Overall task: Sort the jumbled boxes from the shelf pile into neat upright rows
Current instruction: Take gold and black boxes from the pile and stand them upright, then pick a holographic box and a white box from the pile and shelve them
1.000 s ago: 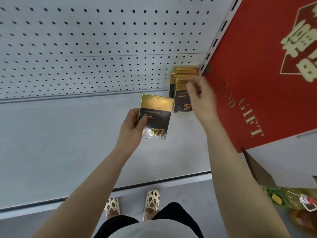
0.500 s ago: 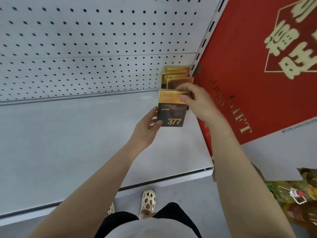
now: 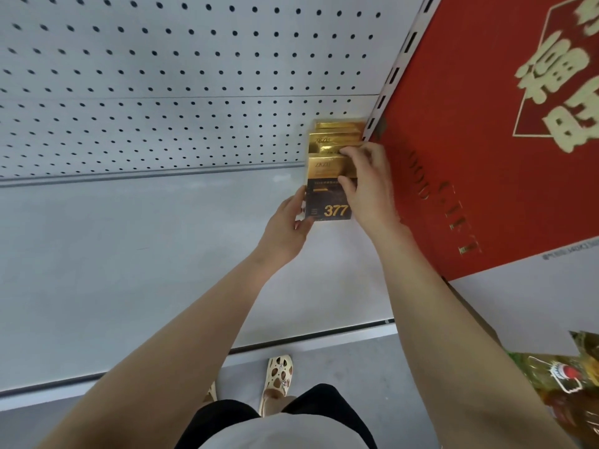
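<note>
Bottom centre: person's grey top and dark shorts, one perforated cream sandal [image 3: 278, 375] on grey floor. Lower right: yellow-green packaged goods [image 3: 564, 387], partly cut off by frame edge. Both forearms rise toward mid-frame over the grey shelf [image 3: 129, 254].

Centre-right: left hand [image 3: 287, 222] grips lower-left edge of the front box [image 3: 327, 189] (gold top w/ "ZKZU", black lower half w/ "377"), thumb at the bottom corner, fingers up the left side. Right hand [image 3: 369, 189] has curled fingertips on the box's upper-right edge and over the box behind; palm side hidden.

Front box stands upright at the near end of a row of gold boxes [image 3: 337, 137] running back to the pegboard wall [image 3: 178, 92], upper left. Row sits just beside the slotted upright [image 3: 393, 72] and the red gift carton [image 3: 486, 157], upper right.
</note>
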Demonstrator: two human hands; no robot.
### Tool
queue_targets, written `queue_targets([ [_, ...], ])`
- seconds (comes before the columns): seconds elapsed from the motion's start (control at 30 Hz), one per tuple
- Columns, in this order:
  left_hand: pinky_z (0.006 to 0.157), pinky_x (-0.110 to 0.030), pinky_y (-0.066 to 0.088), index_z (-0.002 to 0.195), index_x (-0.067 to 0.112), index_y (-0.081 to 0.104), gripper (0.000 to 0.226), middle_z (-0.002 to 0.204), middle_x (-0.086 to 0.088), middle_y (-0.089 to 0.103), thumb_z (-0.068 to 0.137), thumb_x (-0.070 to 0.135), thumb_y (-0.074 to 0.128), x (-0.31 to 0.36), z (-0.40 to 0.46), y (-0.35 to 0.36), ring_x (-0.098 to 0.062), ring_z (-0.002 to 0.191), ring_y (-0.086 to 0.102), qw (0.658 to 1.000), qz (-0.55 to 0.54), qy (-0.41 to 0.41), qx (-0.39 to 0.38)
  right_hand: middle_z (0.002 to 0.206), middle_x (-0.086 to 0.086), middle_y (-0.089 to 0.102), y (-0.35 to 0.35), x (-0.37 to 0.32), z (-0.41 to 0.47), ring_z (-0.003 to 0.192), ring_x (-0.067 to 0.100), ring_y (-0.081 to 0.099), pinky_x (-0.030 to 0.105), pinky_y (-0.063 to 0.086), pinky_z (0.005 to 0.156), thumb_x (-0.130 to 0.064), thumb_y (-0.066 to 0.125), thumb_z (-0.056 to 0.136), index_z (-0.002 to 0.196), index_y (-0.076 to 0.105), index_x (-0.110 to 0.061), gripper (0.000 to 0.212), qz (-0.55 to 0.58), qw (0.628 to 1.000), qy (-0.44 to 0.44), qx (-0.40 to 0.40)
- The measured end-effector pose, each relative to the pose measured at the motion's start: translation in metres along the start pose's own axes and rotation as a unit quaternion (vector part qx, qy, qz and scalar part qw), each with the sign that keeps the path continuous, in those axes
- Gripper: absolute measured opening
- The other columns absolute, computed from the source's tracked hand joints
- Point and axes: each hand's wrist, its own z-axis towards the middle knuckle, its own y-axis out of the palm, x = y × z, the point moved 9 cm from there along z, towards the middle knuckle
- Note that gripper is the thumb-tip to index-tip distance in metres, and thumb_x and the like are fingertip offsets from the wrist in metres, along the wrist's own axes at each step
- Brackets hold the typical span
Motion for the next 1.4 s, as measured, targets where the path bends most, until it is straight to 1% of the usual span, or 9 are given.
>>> queue_targets([
  [0.13, 0.100, -0.023, 0.042, 0.150, 0.020, 0.032, 0.052, 0.145, -0.002, 0.046, 0.100, 0.017, 0.049, -0.007, -0.011, -0.012, -0.016, 0.128, 0.049, 0.999, -0.005, -0.032, 0.025, 0.128, 0.009, 0.050, -0.007, -0.013, -0.004, 0.117, 0.030, 0.046, 0.044, 0.044, 0.098, -0.010, 0.070, 0.081, 0.126, 0.058, -0.017, 0.046, -0.065, 0.997, -0.030, 0.013],
  [0.3, 0.100, -0.030, 0.047, 0.134, 0.023, 0.054, 0.036, 0.117, 0.006, 0.066, 0.098, 0.016, 0.052, -0.014, -0.046, -0.058, -0.009, 0.110, 0.060, 0.995, -0.006, -0.023, 0.095, 0.127, 0.010, 0.053, -0.008, -0.047, -0.020, 0.117, 0.032, 0.049, 0.043, 0.042, 0.094, -0.013, 0.065, 0.084, 0.124, 0.059, -0.014, 0.040, -0.071, 0.994, -0.074, 0.038],
  [0.6, 0.090, -0.025, 0.051, 0.114, 0.023, 0.067, 0.022, 0.102, 0.008, 0.072, 0.097, 0.018, 0.054, -0.071, -0.193, -0.179, -0.004, 0.096, 0.067, 0.968, 0.033, -0.050, 0.244, 0.120, 0.004, 0.060, 0.078, -0.171, -0.112, 0.108, 0.025, 0.057, 0.037, 0.041, 0.093, -0.019, 0.053, 0.098, 0.122, 0.063, -0.016, 0.026, 0.059, 0.984, -0.135, -0.099],
  [0.73, 0.085, -0.014, 0.049, 0.111, 0.026, 0.067, 0.021, 0.101, 0.011, 0.072, 0.097, 0.018, 0.053, -0.116, -0.294, -0.239, 0.003, 0.094, 0.064, 0.943, 0.016, -0.100, 0.318, 0.122, 0.004, 0.061, 0.126, -0.259, -0.173, 0.109, 0.023, 0.057, 0.038, 0.044, 0.095, -0.021, 0.051, 0.100, 0.123, 0.062, -0.017, 0.026, 0.092, 0.964, -0.183, -0.168],
  [0.87, 0.085, -0.013, 0.049, 0.111, 0.028, 0.067, 0.022, 0.101, 0.011, 0.072, 0.098, 0.018, 0.053, -0.167, -0.410, -0.300, 0.003, 0.095, 0.064, 0.910, 0.000, -0.153, 0.385, 0.120, 0.003, 0.062, 0.171, -0.351, -0.238, 0.105, 0.023, 0.057, 0.038, 0.045, 0.093, -0.022, 0.050, 0.100, 0.123, 0.062, -0.017, 0.027, 0.117, 0.944, -0.228, -0.209],
  [1.07, 0.088, -0.033, 0.053, 0.110, 0.028, 0.067, 0.021, 0.102, 0.007, 0.071, 0.097, 0.020, 0.053, -0.243, -0.582, -0.380, -0.010, 0.098, 0.065, 0.854, 0.009, -0.210, 0.476, 0.117, 0.003, 0.063, 0.233, -0.494, -0.343, 0.106, 0.023, 0.056, 0.031, 0.042, 0.089, -0.021, 0.051, 0.100, 0.122, 0.061, -0.017, 0.025, 0.147, 0.902, -0.309, -0.265],
  [1.17, 0.088, -0.037, 0.053, 0.109, 0.028, 0.068, 0.020, 0.101, 0.006, 0.072, 0.097, 0.021, 0.054, -0.277, -0.654, -0.408, -0.012, 0.096, 0.066, 0.819, 0.005, -0.252, 0.516, 0.118, 0.003, 0.064, 0.259, -0.561, -0.392, 0.108, 0.021, 0.056, 0.025, 0.038, 0.086, -0.021, 0.051, 0.100, 0.123, 0.062, -0.016, 0.026, 0.145, 0.874, -0.354, -0.300],
  [1.33, 0.087, -0.033, 0.053, 0.108, 0.032, 0.067, 0.020, 0.099, 0.011, 0.071, 0.096, 0.022, 0.055, -0.321, -0.742, -0.448, -0.010, 0.094, 0.066, 0.766, -0.009, -0.304, 0.566, 0.117, 0.006, 0.064, 0.301, -0.653, -0.451, 0.106, 0.027, 0.058, 0.041, 0.047, 0.092, -0.021, 0.051, 0.100, 0.124, 0.061, -0.014, 0.026, 0.133, 0.823, -0.425, -0.352],
  [1.4, 0.087, -0.032, 0.053, 0.109, 0.029, 0.067, 0.020, 0.100, 0.010, 0.071, 0.096, 0.021, 0.055, -0.337, -0.767, -0.466, -0.012, 0.095, 0.066, 0.748, -0.010, -0.321, 0.581, 0.120, 0.005, 0.063, 0.322, -0.687, -0.470, 0.109, 0.025, 0.057, 0.041, 0.047, 0.094, -0.023, 0.050, 0.101, 0.126, 0.059, -0.015, 0.028, 0.121, 0.806, -0.447, -0.369],
])
